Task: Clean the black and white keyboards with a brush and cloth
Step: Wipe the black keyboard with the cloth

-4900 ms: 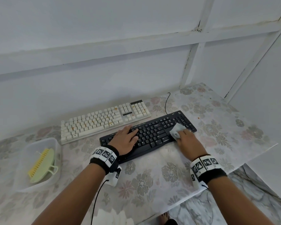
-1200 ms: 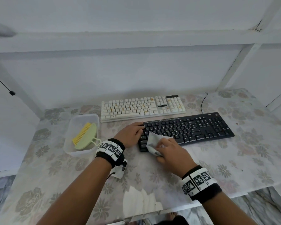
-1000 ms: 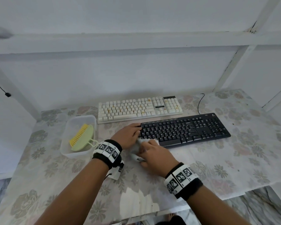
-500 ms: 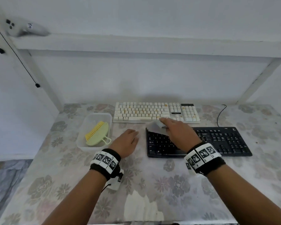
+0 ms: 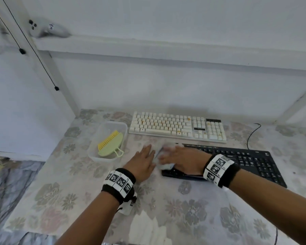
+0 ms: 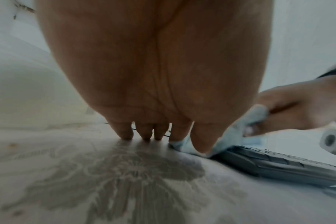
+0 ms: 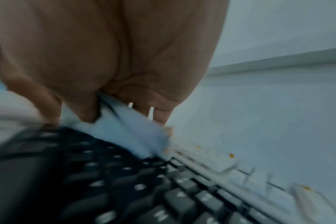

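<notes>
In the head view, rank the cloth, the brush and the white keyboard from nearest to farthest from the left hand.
From the left hand:
1. Cloth, just to its right, on the black keyboard's left end.
2. Brush, in the tub to its left.
3. White keyboard, behind, by the wall.

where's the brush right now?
In the head view, the green brush lies in the clear plastic tub at table left, beside the white keyboard's left end; neither hand touches it.

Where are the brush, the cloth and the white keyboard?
brush [image 5: 111, 145]: head view, on its green back, inside the clear tub.
cloth [image 7: 128, 128]: right wrist view, on the pale blue fold under the fingers.
white keyboard [image 5: 166, 126]: head view, on the middle key rows.
</notes>
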